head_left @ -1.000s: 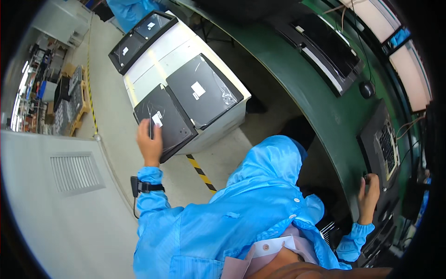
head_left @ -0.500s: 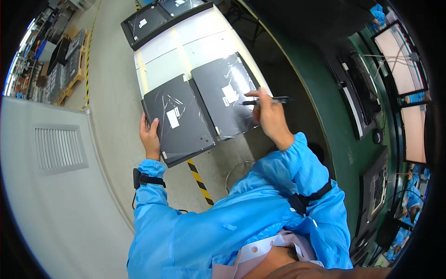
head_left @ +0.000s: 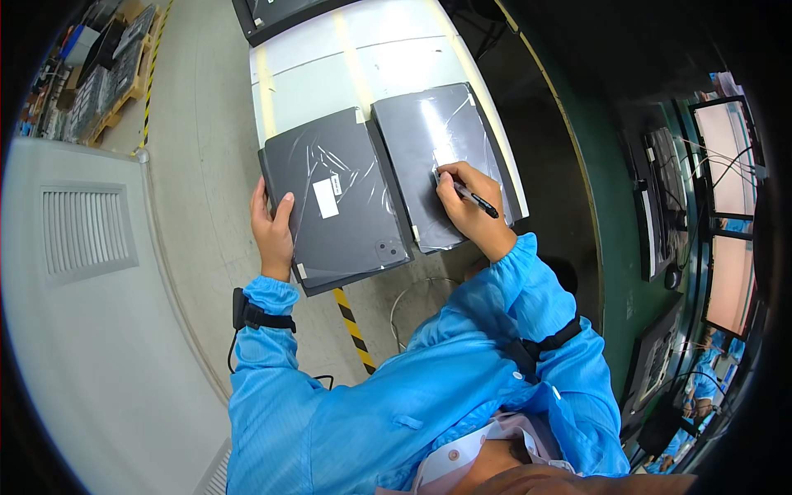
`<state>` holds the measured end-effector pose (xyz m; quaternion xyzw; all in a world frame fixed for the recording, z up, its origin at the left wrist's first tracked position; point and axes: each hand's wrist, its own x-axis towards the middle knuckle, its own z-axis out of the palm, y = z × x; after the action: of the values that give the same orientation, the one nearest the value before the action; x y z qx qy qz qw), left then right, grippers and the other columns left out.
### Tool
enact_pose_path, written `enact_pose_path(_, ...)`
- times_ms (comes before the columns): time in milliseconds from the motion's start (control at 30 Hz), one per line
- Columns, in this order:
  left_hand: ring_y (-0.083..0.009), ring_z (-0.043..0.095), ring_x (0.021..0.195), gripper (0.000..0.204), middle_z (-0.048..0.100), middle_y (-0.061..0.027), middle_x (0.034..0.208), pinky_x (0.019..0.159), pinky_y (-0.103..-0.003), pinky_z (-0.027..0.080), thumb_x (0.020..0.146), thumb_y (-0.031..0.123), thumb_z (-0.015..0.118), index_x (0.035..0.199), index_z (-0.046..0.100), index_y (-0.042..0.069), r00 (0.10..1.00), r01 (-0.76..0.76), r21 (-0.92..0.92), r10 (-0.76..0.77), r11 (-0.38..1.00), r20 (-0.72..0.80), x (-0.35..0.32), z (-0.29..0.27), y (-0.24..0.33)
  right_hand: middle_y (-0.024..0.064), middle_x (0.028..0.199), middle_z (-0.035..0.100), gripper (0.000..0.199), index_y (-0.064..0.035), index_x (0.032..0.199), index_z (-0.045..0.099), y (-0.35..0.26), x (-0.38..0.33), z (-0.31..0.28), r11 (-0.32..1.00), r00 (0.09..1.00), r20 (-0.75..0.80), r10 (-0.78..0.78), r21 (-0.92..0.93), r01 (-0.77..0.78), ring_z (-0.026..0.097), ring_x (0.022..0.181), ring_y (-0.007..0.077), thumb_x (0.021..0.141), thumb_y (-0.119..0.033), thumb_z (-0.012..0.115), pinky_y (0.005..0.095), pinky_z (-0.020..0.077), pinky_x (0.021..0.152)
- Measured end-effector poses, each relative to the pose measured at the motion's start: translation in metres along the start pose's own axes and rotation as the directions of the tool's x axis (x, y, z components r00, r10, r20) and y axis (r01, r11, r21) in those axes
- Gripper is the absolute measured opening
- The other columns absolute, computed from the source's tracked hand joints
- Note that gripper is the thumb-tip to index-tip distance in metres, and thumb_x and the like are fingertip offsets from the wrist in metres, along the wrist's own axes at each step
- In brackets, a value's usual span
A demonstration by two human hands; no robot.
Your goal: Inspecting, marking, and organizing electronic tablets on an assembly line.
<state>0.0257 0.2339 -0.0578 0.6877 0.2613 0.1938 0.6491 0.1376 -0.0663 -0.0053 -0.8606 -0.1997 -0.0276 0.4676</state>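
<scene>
Two dark grey flat panels in clear film lie side by side on a white table. My left hand [head_left: 274,228] grips the outer edge of the left panel [head_left: 326,235], thumb on top and fingers along its side. That panel has a white label [head_left: 326,199] and dark round marks in its near right corner. My right hand [head_left: 474,206] is closed around a black pen [head_left: 477,200], its tip over the middle of the right panel [head_left: 410,140]. The hand hides the spot under the tip. Another panel edge shows beneath the left one.
Yellowish tape strips cross the white tabletop [head_left: 313,87]. At its far end stands a black tray [head_left: 285,25]. To the right is a green workbench [head_left: 619,285] with monitors [head_left: 724,157]. A white vented cabinet [head_left: 87,227] stands at left, a loaded pallet [head_left: 115,103] farther off.
The pen has turned in my right hand, and the hand has come in over the right panel, covering its label. My left hand keeps to the left panel's edge. The view has shifted.
</scene>
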Motion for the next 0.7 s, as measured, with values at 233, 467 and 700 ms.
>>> enact_pose_path(233, -0.0307, 0.048, 0.131, 0.065, 0.04, -0.0243, 0.147, 0.107, -0.036, 0.043, 0.093, 0.018, 0.066, 0.145, 0.038, -0.01, 1.0, -0.004, -0.02, 0.004, 1.0, 0.013, 0.008, -0.002, -0.01, 0.0041, 0.076, 0.066, 0.015, -0.0013, 0.102, 0.068, -0.024, 0.01, 0.016, 0.908, 0.96, 0.104, 0.258, 0.313, -0.278, 0.059, 0.067, 0.0088, 0.096, -0.014, 0.062, 0.0262, 0.0474, 0.061)
enact_pose_path(467, -0.0314, 0.045, 0.134, 0.065, 0.039, -0.0225, 0.148, 0.109, -0.038, 0.041, 0.091, 0.019, 0.068, 0.142, 0.041, -0.011, 0.999, -0.034, 0.045, 0.034, 0.998, -0.005, 0.014, -0.004, -0.015, 0.0132, 0.076, 0.069, 0.015, -0.0028, 0.096, 0.07, -0.058, 0.031, 0.091, 0.959, 0.97, 0.237, -0.055, 0.283, -0.014, 0.068, 0.067, 0.0216, 0.091, -0.016, 0.066, 0.032, 0.0523, 0.06)
enact_pose_path(700, -0.0285, 0.048, 0.13, 0.065, 0.044, -0.0234, 0.143, 0.109, -0.034, 0.04, 0.093, 0.015, 0.066, 0.144, 0.037, -0.011, 1.0, -0.029, 0.068, 0.028, 0.997, 0.01, 0.019, -0.004, -0.017, 0.012, 0.073, 0.069, 0.014, -0.0044, 0.094, 0.069, -0.055, 0.039, 0.099, 0.98, 0.976, 0.182, -0.121, 0.177, 0.088, 0.068, 0.063, 0.023, 0.091, -0.017, 0.066, 0.0333, 0.0518, 0.058)
